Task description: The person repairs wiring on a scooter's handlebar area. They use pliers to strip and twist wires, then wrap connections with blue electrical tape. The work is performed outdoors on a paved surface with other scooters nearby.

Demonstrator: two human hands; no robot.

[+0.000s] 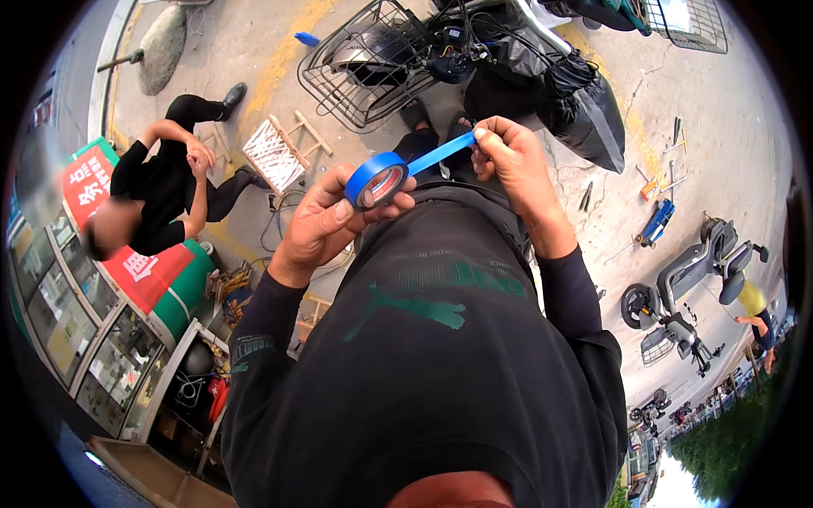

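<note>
A roll of blue tape [362, 179] sits in my left hand [318, 222], with the fingers and thumb closed around its lower side. From the roll a straight strip of blue tape [442, 152] runs up to the right. My right hand [518, 161] pinches the free end of that strip between thumb and forefinger. Both hands are raised in front of my body, and the strip between them looks taut. Beyond the hands stands a scooter's black wire basket [366, 63] with a round headlamp beside it.
A black bag [593, 110] hangs by the scooter. At left a person in black [169, 182] sits near a woven stool [275, 152]. A blue floor jack [655, 222] and several tools lie on the right, near a parked electric scooter [690, 279]. A glass cabinet [110, 364] stands at left.
</note>
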